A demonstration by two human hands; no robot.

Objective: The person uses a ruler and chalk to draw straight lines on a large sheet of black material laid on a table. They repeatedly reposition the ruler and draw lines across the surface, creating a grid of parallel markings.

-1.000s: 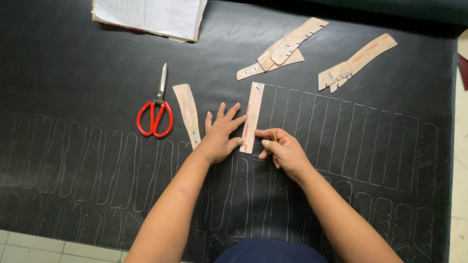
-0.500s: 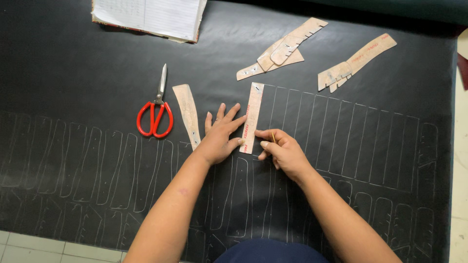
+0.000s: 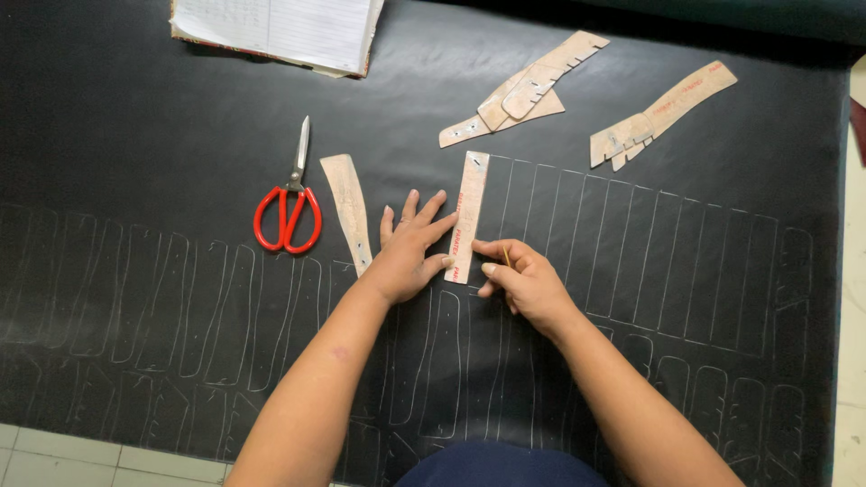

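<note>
Straight cardboard template strip (image 3: pixel 468 215) lies flat on the black sheet (image 3: pixel 135 135), at the near-left end of the chalk-drawn outline row. Left hand (image 3: pixel 410 252) rests just left of the strip, fingers spread, fingertips pressing its left edge. Right hand (image 3: pixel 521 280) sits at the strip's near-right corner, fingers pinched together on a thin marking stick (image 3: pixel 505 259). Curved template (image 3: pixel 350 212) lies left of the strip; red-handled scissors (image 3: pixel 290 207) farther left.

head cam | looks straight down; close above black sheet (image 3: pixel 135 135) | single view
</note>
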